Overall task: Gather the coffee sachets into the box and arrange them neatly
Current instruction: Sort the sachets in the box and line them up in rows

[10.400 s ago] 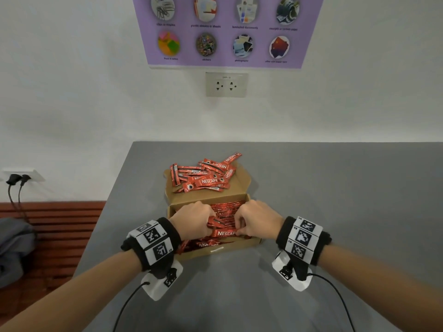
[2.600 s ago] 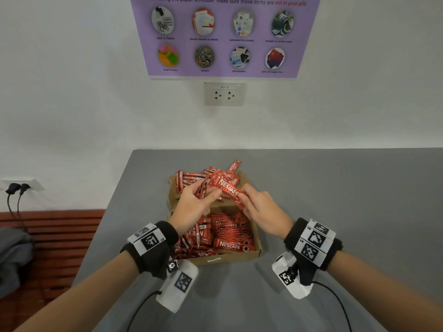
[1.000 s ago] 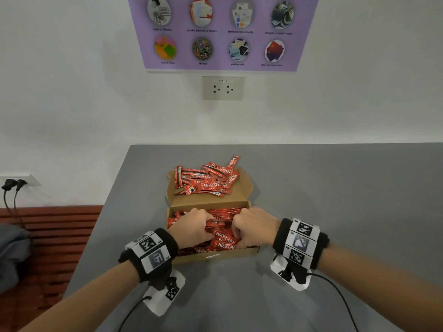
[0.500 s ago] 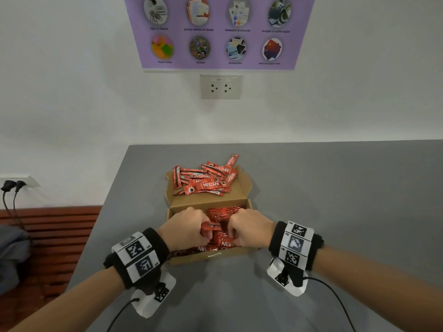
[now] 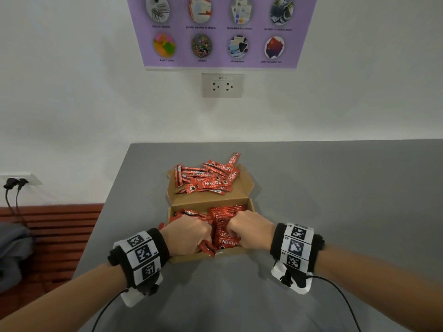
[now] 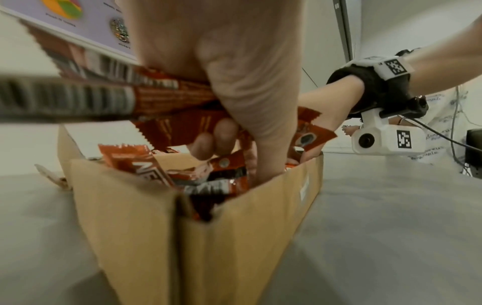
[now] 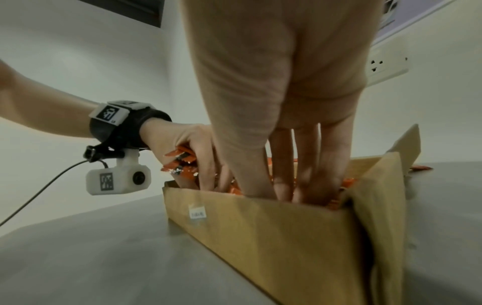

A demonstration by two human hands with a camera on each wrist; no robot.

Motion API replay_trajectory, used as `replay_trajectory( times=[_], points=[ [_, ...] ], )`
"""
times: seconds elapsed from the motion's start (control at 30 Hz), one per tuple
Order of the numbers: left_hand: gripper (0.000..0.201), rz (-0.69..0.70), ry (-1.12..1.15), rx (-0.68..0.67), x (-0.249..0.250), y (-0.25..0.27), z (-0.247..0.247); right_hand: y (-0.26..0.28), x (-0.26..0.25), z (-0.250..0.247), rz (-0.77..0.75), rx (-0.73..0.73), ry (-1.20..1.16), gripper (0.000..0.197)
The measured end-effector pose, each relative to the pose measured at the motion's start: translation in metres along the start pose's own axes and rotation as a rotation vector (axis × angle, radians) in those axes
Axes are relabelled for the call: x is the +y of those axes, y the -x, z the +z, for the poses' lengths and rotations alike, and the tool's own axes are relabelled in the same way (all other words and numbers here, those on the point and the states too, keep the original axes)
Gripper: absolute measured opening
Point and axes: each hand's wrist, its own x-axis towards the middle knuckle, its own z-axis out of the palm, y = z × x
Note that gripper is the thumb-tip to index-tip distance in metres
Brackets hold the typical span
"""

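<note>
Counted one cardboard box (image 5: 208, 202), open on a grey table (image 5: 335, 188), with its lid flap (image 5: 245, 185) laid flat on the far side. Could not count the coffee sachets exactly, being overlapped. Made out two groups: a loose pile (image 5: 206, 182) of more than ten on the lid flap, lying at all angles, and a denser lot (image 5: 226, 213) inside the box, stacked in a row at the far right. Saw one sachet (image 5: 234, 158) poking off the far edge of the lid, and one (image 5: 207, 250) sticking out over the near wall.

Counted two hands, both down in the box. Found the left hand (image 5: 187, 236) curled round a bundle of sachets, fingers (image 6: 208, 142) closed under them. Found the right hand (image 5: 251, 232) pushed down among the sachets with its fingers (image 7: 305, 165) running straight down, tips hidden behind the box wall; could not tell whether gripping anything.

Noted two black wristbands with square markers and two white wrist cameras, each with a cable.

Beyond the table: one purple poster (image 5: 220, 32) with eight round pictures, one double wall socket (image 5: 222, 85) below it, another outlet (image 5: 16, 182) low on the left with two black plugs, and a red-brown slatted bench (image 5: 52, 226) bearing grey cloth (image 5: 12, 245).
</note>
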Motion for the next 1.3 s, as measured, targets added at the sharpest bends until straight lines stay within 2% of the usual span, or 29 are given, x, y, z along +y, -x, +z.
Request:
replay_trajectory(
  times=[0.3, 0.37, 0.43, 0.53, 0.8, 0.87, 1.03, 1.2, 1.3],
  points=[
    [0.022, -0.003, 0.016, -0.07, -0.002, 0.002, -0.006, -0.006, -0.001, 0.009, 0.041, 0.042, -0.06, 0.017],
    [0.018, -0.015, 0.092, -0.026, -0.004, 0.001, -0.012, -0.005, 0.001, 0.011, 0.052, 0.049, -0.08, 0.015],
    [0.017, -0.037, 0.136, 0.098, -0.003, -0.001, -0.016, -0.005, 0.002, 0.012, 0.054, 0.058, -0.077, 0.012],
    [0.025, -0.093, 0.105, 0.216, 0.007, -0.012, -0.012, -0.005, 0.001, 0.012, 0.044, 0.085, -0.067, 0.011],
    [0.021, -0.173, 0.015, 0.151, 0.024, -0.032, -0.001, -0.001, 0.007, 0.011, 0.032, 0.071, -0.082, 0.007],
    [0.023, -0.169, -0.008, 0.157, 0.025, -0.032, 0.001, 0.004, 0.01, 0.007, 0.064, 0.061, -0.007, 0.004],
    [0.03, -0.161, -0.012, 0.165, 0.024, -0.031, 0.002, 0.014, 0.02, -0.006, 0.138, 0.023, 0.093, 0.011],
    [0.034, -0.157, 0.019, 0.25, 0.026, -0.029, 0.002, 0.014, 0.022, 0.001, 0.166, 0.043, 0.058, 0.01],
    [0.035, -0.166, 0.007, 0.235, 0.027, -0.027, 0.003, 0.015, 0.021, 0.002, 0.166, 0.073, 0.069, 0.019]
  ],
)
